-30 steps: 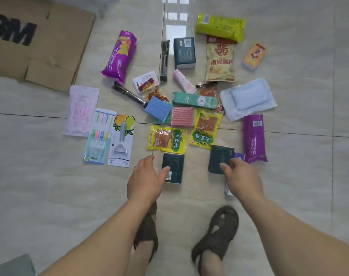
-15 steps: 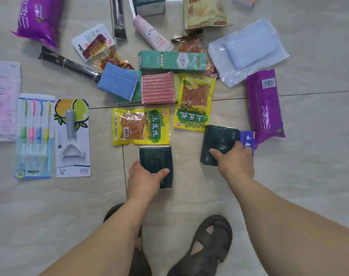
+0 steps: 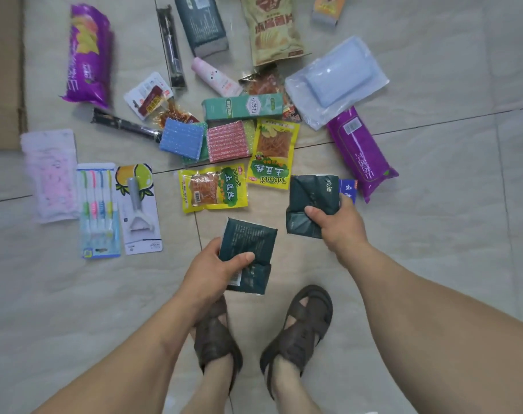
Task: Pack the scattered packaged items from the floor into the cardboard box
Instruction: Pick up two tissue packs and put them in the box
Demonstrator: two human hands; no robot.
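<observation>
My left hand (image 3: 216, 271) grips a dark green tissue pack (image 3: 249, 243), lifted a little off the tiled floor above my feet. My right hand (image 3: 339, 225) grips a second dark green pack (image 3: 312, 197), with a small blue packet (image 3: 347, 189) showing behind it. Many packaged items lie scattered ahead: two yellow snack packs (image 3: 214, 189) (image 3: 273, 153), a purple bag (image 3: 361, 152), a green toothpaste box (image 3: 242, 106) and a clear pouch with a blue pad (image 3: 337, 79). A flap of the cardboard box (image 3: 3, 70) shows at the far left edge.
On the left lie a pink pouch (image 3: 49, 174), a toothbrush set (image 3: 97, 209) and a peeler card (image 3: 137, 207). A purple chip bag (image 3: 88, 55), a dark box (image 3: 202, 23) and a tan snack bag (image 3: 272, 28) lie farther back. My sandalled feet (image 3: 296, 333) stand just below my hands.
Both hands closed on the dark green packs and raised them off the floor. The camera moved closer and lower over the items.
</observation>
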